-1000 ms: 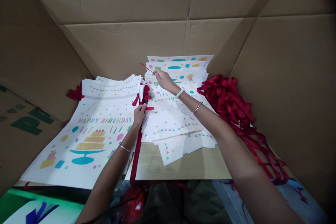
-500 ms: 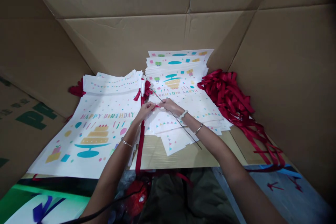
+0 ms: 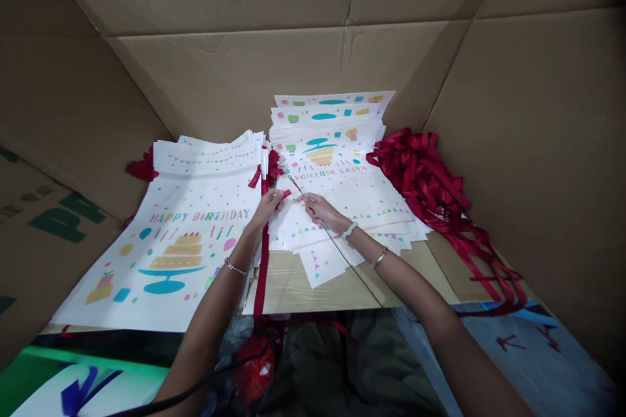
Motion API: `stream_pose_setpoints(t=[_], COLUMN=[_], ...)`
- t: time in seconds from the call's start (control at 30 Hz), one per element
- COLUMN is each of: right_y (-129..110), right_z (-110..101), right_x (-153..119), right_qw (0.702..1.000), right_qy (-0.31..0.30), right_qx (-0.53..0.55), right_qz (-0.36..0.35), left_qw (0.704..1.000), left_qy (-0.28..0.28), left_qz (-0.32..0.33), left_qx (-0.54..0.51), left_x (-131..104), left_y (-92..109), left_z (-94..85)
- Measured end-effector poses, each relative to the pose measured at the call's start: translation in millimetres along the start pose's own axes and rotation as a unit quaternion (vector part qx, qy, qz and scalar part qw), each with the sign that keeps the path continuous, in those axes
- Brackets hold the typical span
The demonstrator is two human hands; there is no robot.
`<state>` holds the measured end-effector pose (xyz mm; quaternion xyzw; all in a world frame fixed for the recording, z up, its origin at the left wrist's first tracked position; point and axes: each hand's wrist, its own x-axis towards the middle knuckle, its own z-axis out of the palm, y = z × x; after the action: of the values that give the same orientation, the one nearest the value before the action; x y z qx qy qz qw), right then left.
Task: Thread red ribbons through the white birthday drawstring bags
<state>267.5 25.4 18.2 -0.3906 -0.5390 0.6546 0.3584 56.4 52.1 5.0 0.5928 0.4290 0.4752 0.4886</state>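
Observation:
My left hand is closed in a pinch on a dark red ribbon, whose short end pokes out past the fingertips. A long stretch of red ribbon hangs below that hand over the board's front edge. My right hand grips a long thin rod with a small loop at its far tip. A bit of red shows along the rod just below the loop. Both hands are over the paper bags printed HAPPY BIRTHDAY; the right one is above the middle stack, the left one between it and the left stack.
A heap of red ribbons lies at the right, its strands trailing to the front edge. Cardboard walls enclose the back and sides. A red bundle and a bag with a blue ribbon bow are below the work surface.
My right hand has drawn slightly right and down, away from the left, with the rod. The red ribbon end between the hands now shows only at my left fingertips.

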Motion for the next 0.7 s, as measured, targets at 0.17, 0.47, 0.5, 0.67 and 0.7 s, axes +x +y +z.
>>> stream_pose_setpoints(t=[0.17,0.47,0.5,0.67,0.7], right_y=[20.9,23.3,22.8,25.0,25.9], right_z=[4.2,12.8,12.3,9.0,8.5], right_x=[-18.4,-36.0,-36.4,-36.7,-36.7], right_qw=[0.998,0.994,0.994,0.995,0.995], right_qy=[0.019,0.04,0.039,0.031,0.028], right_qx=[-0.042,-0.078,-0.074,-0.072,-0.072], right_qz=[-0.04,-0.066,-0.066,-0.063,-0.065], left_qw=[0.999,0.998,0.998,0.998,0.998], left_qy=[0.032,0.035,0.03,0.035,0.038], left_qz=[0.02,0.037,0.036,0.027,0.026], left_qx=[0.003,0.035,0.039,0.047,0.046], left_x=[-2.1,-5.8,-5.9,-6.1,-6.1], left_y=[-3.0,-1.9,-1.9,-1.9,-1.7], left_z=[6.0,11.8,11.6,11.7,11.7])
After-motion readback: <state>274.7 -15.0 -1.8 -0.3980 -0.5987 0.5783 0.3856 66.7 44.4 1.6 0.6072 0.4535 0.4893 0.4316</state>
